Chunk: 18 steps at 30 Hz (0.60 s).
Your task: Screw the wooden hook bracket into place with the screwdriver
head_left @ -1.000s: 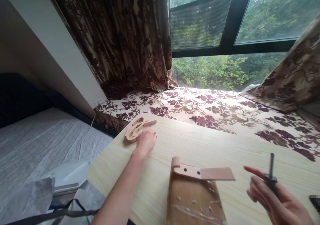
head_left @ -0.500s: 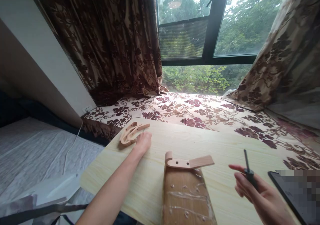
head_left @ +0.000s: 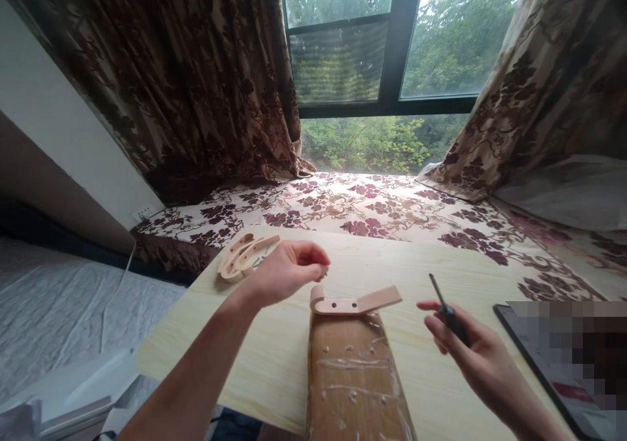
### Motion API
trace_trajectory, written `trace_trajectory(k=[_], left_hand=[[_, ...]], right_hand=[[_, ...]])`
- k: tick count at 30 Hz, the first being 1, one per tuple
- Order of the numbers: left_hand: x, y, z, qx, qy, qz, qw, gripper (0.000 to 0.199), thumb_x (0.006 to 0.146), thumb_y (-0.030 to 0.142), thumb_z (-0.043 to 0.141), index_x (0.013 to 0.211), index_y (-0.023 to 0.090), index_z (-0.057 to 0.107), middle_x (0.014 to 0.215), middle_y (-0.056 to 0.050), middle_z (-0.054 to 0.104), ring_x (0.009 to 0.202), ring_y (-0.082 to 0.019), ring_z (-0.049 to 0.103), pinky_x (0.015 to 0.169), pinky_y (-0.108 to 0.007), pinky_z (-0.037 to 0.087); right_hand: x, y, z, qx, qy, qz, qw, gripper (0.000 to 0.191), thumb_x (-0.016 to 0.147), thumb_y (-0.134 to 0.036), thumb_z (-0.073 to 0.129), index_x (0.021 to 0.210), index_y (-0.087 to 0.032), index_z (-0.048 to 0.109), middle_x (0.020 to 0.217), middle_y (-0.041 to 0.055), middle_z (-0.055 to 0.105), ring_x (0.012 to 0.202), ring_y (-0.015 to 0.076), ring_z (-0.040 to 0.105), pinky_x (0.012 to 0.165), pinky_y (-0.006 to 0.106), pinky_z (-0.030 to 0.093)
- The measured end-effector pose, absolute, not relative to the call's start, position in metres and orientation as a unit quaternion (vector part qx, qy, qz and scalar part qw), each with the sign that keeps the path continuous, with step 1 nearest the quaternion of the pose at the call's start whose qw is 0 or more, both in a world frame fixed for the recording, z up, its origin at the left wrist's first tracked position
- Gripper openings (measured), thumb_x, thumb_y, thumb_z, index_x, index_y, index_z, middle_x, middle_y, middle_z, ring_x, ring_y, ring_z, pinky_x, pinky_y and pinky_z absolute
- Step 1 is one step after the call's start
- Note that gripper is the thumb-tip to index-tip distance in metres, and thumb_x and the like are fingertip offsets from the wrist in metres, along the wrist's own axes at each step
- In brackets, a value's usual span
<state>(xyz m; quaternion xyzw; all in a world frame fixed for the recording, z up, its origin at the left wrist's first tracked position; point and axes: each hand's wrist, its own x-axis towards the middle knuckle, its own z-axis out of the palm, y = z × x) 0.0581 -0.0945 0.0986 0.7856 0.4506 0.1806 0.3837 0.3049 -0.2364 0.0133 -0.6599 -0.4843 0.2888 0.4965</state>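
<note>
The wooden hook piece [head_left: 343,305] lies across the far end of the plastic-wrapped wooden block [head_left: 350,382], its curled end at the left and its straight arm reaching out past the block's right side, with two dark holes in the flat part between. That overhanging arm could make it rock, so any pressure is best borne over the block, with the curled end steadied; the glossy wrap may also let the wood slide. Your left hand [head_left: 281,271] is above the worktop [head_left: 259,369], just beyond the curled end, with thumb and fingertips pinched together; you cannot tell from this view whether something small is between them. A close, light pinch suits small parts, and bringing it in low gives anything dropped less room to roll. Your right hand [head_left: 473,356] grips the screwdriver [head_left: 453,325] by its handle, shaft tilted up and away, index finger extended; a shaft square to the hole and gentle pressure should spare the wood. To the left, the curved wooden pieces [head_left: 236,261] sit with small metal bits [head_left: 258,262] beside them, so pass your wrist clear of both. The tablet [head_left: 531,362] lies by your right forearm; give that elbow room.
</note>
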Motion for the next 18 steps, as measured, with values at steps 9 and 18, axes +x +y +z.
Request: trace_trajectory(k=[9,18], left_hand=[[0.092,-0.085,0.113,0.845,0.357,-0.005,0.398,0.013,0.07,0.011,0.057,0.078,0.016,0.066,0.067,0.003,0.061,0.058,-0.009,0.052,0.049,-0.019,0.038],[0.112,-0.063,0.111,0.861,0.301,-0.228,0.34,0.02,0.09,0.032,0.058,0.1,0.015,0.061,0.098,-0.003,0.063,0.08,-0.015,0.062,0.07,-0.033,0.053]], right_hand=[[0.295,-0.238,0.02,-0.633,-0.539,0.283,0.478,0.029,0.079,-0.046,0.059,0.09,-0.02,0.069,0.061,-0.0014,0.057,0.053,0.013,0.047,0.052,0.023,0.043],[0.287,-0.241,0.024,-0.634,-0.506,0.283,0.512,0.028,0.077,-0.047,0.061,0.082,-0.022,0.07,0.061,-0.0012,0.06,0.056,0.0144,0.053,0.061,0.023,0.048]])
